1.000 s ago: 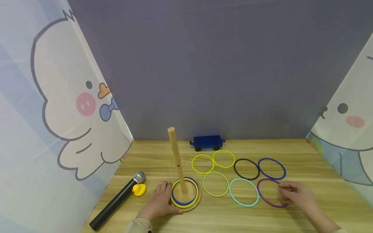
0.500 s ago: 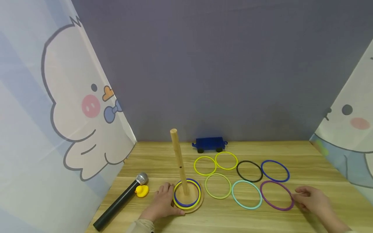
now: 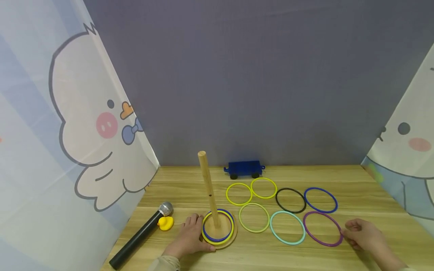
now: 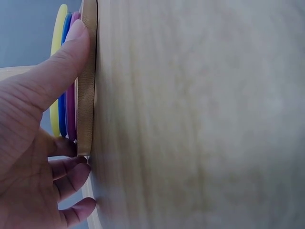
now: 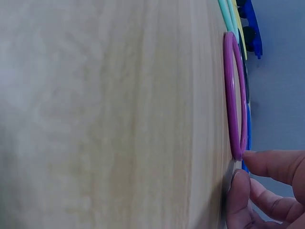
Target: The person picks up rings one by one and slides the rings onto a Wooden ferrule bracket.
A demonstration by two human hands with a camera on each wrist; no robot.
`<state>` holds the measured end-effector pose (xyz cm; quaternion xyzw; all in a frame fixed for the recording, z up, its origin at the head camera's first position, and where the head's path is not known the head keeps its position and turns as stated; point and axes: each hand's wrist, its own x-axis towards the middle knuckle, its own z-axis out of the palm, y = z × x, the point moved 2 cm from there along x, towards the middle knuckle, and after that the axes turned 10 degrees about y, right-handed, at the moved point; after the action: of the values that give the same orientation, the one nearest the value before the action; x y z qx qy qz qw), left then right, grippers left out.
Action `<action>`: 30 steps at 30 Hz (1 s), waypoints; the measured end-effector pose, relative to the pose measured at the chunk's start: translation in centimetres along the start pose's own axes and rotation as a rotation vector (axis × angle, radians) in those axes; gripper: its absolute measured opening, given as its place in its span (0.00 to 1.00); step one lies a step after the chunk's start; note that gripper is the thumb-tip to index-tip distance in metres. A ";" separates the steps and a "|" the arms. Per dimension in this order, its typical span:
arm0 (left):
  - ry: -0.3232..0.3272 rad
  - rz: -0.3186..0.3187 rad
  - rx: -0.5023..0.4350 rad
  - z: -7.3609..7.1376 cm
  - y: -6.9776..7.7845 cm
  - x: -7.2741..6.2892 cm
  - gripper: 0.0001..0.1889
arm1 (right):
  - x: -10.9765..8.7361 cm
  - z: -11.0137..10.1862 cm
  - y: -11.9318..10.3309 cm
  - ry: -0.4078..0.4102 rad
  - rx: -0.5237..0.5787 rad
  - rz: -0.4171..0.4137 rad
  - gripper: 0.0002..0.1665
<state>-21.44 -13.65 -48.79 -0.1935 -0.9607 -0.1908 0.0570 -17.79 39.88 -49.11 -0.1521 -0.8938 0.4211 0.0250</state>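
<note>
A wooden ring-toss stand [image 3: 208,188] has an upright post on a round base. Yellow [image 4: 55,100], blue [image 4: 62,114] and purple [image 4: 71,114] rings lie stacked around the post. My left hand [image 3: 190,237] grips the edge of the base, thumb on the near side and fingers on the left. Flat on the table lies another purple ring [image 3: 306,229]. My right hand [image 3: 366,237] is at its right edge; in the right wrist view the index fingertip [image 5: 250,160] touches the ring's end, while the thumb [image 5: 238,191] is apart from the index finger.
Teal [image 3: 288,244], black [image 3: 291,189], blue [image 3: 320,188], light green [image 3: 254,204] and two yellow rings lie on the table [image 3: 271,259]. A blue toy wagon [image 3: 245,168] stands behind. A microphone [image 3: 139,239] and yellow duck [image 3: 166,223] are at left.
My right hand has moved right, from over the purple ring to its right edge, and has stayed there since about half a second ago. My left hand keeps holding the base.
</note>
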 end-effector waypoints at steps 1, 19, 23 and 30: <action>0.000 0.000 -0.002 0.0 0.0 0.0 0.60 | 0.0 0.0 0.0 -0.002 0.003 0.006 0.26; -0.009 -0.013 -0.014 0.0 -0.1 0.0 0.60 | -0.2 0.3 -1.0 -0.027 0.042 0.042 0.18; -0.010 -0.012 -0.016 -0.1 0.0 -0.1 0.60 | -0.3 0.4 -0.9 -0.007 0.032 0.045 0.11; -0.005 -0.005 -0.018 0.0 -0.1 -0.1 0.60 | -0.6 0.6 -0.7 0.017 -0.038 0.006 0.07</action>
<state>-21.40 -13.73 -48.83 -0.1920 -0.9596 -0.1990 0.0522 -17.52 38.83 -48.86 -0.1588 -0.9009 0.4028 0.0285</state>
